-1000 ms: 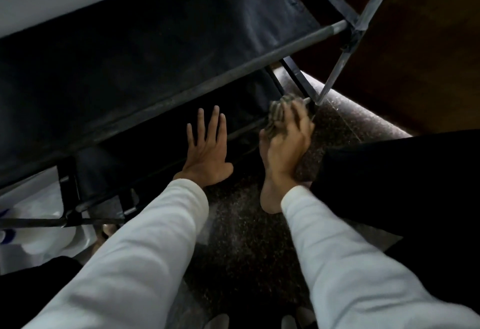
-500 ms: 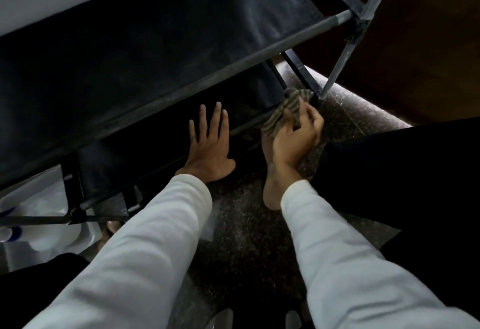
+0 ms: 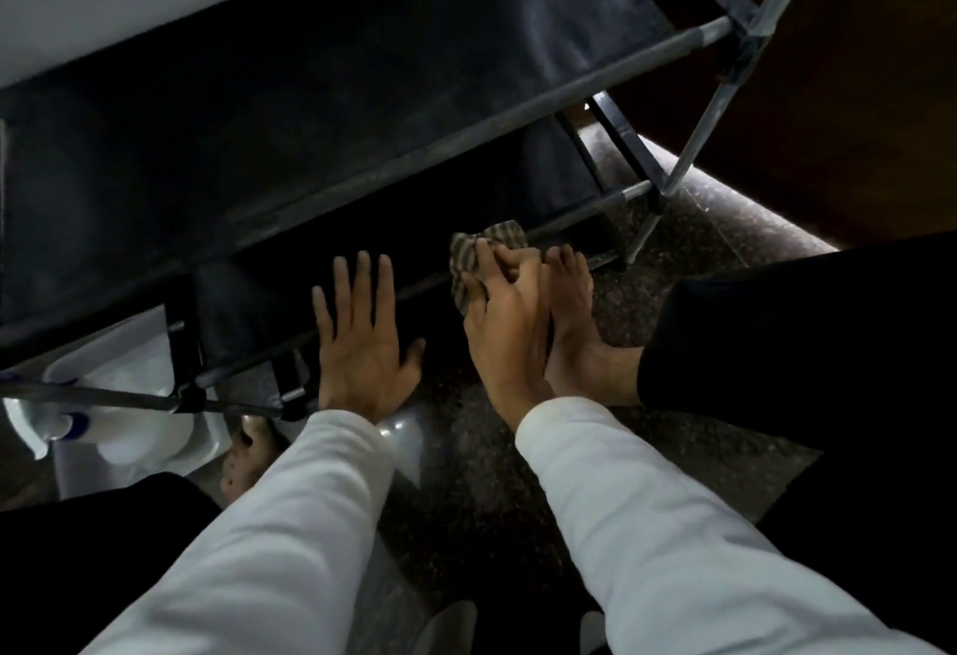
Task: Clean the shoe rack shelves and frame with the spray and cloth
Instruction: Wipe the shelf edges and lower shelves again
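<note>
Rests the left hand (image 3: 362,343) flat at the front edge of the bottom shelf (image 3: 243,312), fingers straight and spread. Grips the striped cloth (image 3: 474,253) in the right hand (image 3: 505,315), fingers curled round it, against a low front bar (image 3: 595,206) of the shoe rack (image 3: 362,100), beside a bare foot (image 3: 575,312).

The cloth (image 3: 489,245) has brown and beige stripes. The shoe rack's shelves (image 3: 362,110) are black fabric, and its frame tubes (image 3: 595,80) are grey. Both sleeves (image 3: 290,525) are white, and the trousers (image 3: 802,333) at 3 o'clock are black. The floor (image 3: 481,478) is dark with fine pale speckles.
</note>
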The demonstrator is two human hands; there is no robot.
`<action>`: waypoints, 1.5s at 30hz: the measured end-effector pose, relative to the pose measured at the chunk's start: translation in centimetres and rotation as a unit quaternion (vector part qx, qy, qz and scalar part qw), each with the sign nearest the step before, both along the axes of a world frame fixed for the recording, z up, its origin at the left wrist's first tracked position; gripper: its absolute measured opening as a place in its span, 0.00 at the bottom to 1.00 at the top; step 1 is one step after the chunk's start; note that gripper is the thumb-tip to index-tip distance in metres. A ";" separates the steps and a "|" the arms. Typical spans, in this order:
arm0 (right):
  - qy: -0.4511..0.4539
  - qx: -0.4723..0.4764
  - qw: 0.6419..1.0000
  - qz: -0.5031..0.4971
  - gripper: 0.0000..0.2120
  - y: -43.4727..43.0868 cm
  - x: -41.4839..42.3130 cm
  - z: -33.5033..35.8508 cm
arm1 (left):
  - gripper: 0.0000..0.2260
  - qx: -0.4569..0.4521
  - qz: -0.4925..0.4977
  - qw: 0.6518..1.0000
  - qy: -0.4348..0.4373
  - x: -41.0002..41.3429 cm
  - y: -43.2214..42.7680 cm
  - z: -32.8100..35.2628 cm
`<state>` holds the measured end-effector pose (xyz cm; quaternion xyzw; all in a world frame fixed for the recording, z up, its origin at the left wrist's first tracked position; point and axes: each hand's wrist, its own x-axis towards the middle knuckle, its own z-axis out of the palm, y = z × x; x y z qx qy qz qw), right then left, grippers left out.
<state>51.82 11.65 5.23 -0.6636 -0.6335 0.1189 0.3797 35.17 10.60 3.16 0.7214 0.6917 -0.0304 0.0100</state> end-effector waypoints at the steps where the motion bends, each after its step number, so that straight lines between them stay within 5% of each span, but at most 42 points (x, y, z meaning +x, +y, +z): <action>1: 0.006 -0.025 0.999 0.024 0.20 -0.1 -0.9 -0.2 | 0.47 -0.001 -0.011 1.000 0.005 -0.4 -0.2 -0.4; 5: -0.035 -0.050 0.993 0.103 0.16 -0.5 -3.7 -1.1 | 0.50 -0.002 -0.010 1.000 -0.012 -0.3 0.4 -0.6; 12: -0.150 0.073 0.981 0.101 0.16 2.0 1.5 -0.6 | 0.58 -0.046 -0.020 0.998 -0.022 -0.8 0.6 -0.2; 18: -0.020 0.012 0.999 0.035 0.18 3.4 4.4 -3.2 | 0.59 -0.076 -0.014 0.996 -0.038 -0.5 0.8 0.0; 23: -0.020 -0.035 0.999 0.003 0.16 1.6 1.9 -1.2 | 0.58 -0.084 -0.010 0.995 -0.048 -0.2 0.7 0.2; 28: 0.095 -0.076 0.987 0.108 0.17 -0.3 -3.4 -0.2 | 0.53 -0.047 -0.023 0.996 -0.072 -0.7 0.1 0.8; 35: 0.087 -0.022 0.970 0.226 0.15 -3.2 -8.8 -1.5 | 0.40 0.040 0.103 0.988 -0.111 -4.1 -7.5 -1.4; 40: 0.074 -0.072 0.943 0.316 0.15 -6.3 -10.5 -5.2 | 0.36 -0.056 0.208 0.972 -0.099 -6.5 -12.7 -3.5; 45: 0.050 -0.152 0.949 0.273 0.15 -7.9 -10.2 -8.5 | 0.34 -0.147 0.246 0.954 -0.089 -7.0 -13.5 -2.9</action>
